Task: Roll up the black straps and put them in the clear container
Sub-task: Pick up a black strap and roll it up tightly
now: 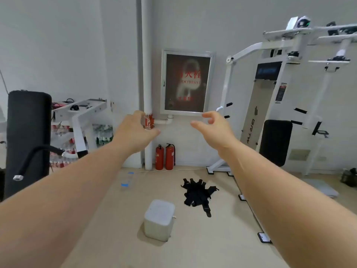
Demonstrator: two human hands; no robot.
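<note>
A pile of black straps (198, 194) lies loose on the beige floor, right of centre. Further back and to the left stands a clear container (127, 180) with blue clips on its rim. Both my arms are stretched out in front of me at chest height, far above the floor. My left hand (135, 130) and my right hand (212, 126) hang in the air with loosely curled fingers and hold nothing. Neither hand touches the straps or the container.
A white cube-shaped stool (159, 219) stands on the floor just left of the straps. Two red fire extinguishers (165, 157) lean by a white pipe at the wall. A white gym machine (280, 113) fills the right side, a black punching bag (27, 136) the left.
</note>
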